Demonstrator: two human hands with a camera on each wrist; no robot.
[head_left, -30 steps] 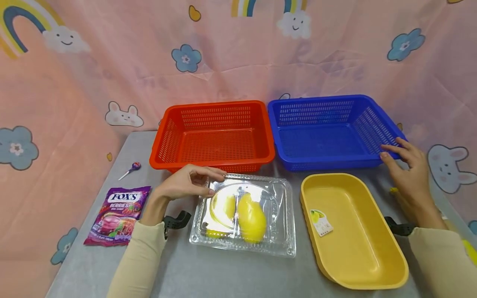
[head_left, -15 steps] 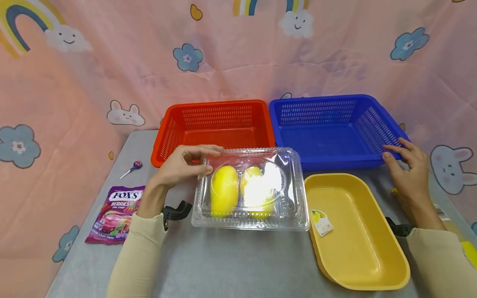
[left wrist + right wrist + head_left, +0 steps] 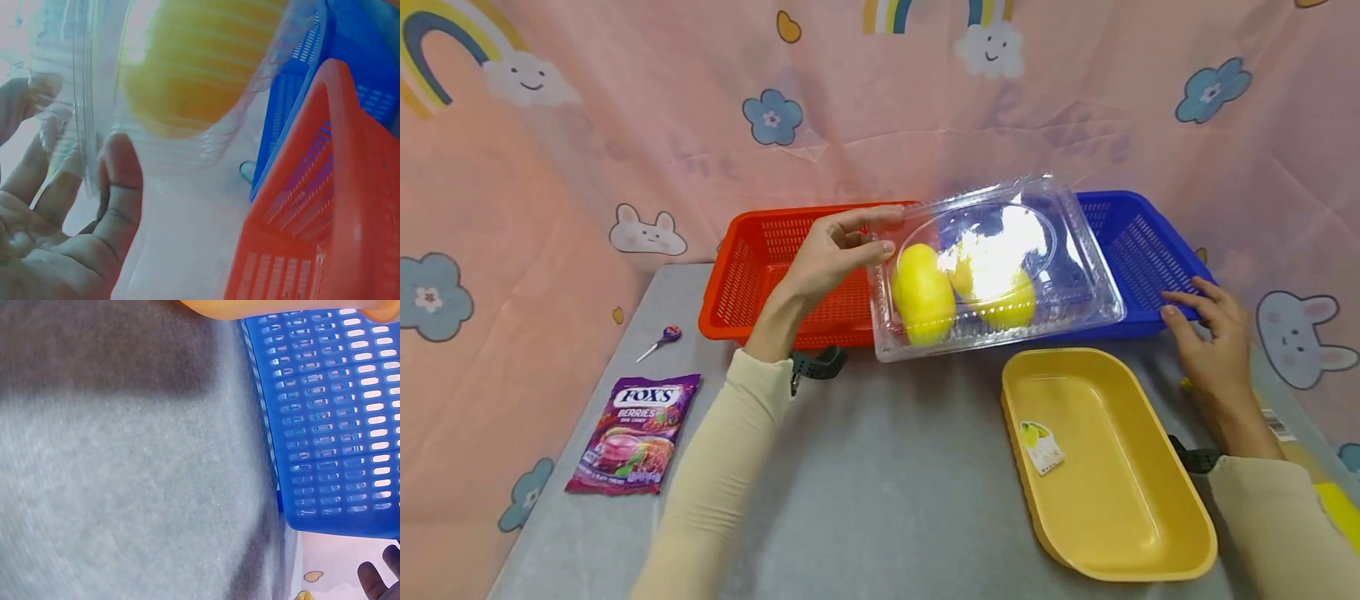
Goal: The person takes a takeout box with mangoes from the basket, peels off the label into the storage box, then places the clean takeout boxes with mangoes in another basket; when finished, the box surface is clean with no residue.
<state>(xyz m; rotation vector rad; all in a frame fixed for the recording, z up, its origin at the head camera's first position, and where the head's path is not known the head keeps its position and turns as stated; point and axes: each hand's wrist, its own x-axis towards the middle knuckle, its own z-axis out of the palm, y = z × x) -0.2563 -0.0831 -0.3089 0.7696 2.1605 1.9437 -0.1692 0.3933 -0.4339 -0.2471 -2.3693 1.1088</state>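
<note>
My left hand [image 3: 820, 262] pinches the left edge of a clear plastic clamshell box [image 3: 1071, 279], thumb on one side and fingers on the other. Two yellow mangoes [image 3: 923, 300] lie inside it, one partly lost in glare. The box hangs tilted in the air, across the inner parts of the red basket [image 3: 752, 275] and the blue basket [image 3: 1157, 258]. From the left wrist, the box rim [image 3: 84, 94] shows between thumb and fingers. My right hand [image 3: 1221, 358] is at the blue basket's right front corner, fingers loosely spread by the rim.
A yellow tray [image 3: 1105, 467] with a small tag stands on the grey table [image 3: 887, 500], in front of the blue basket. To the left lie a purple candy bag [image 3: 636, 437] and a lollipop [image 3: 670, 335]. A pink printed curtain [image 3: 865, 125] hangs behind.
My left hand has lifted the clamshell box off the table and carried it up and to the right, from in front of the red basket. My right hand stays by the blue basket's rim.
</note>
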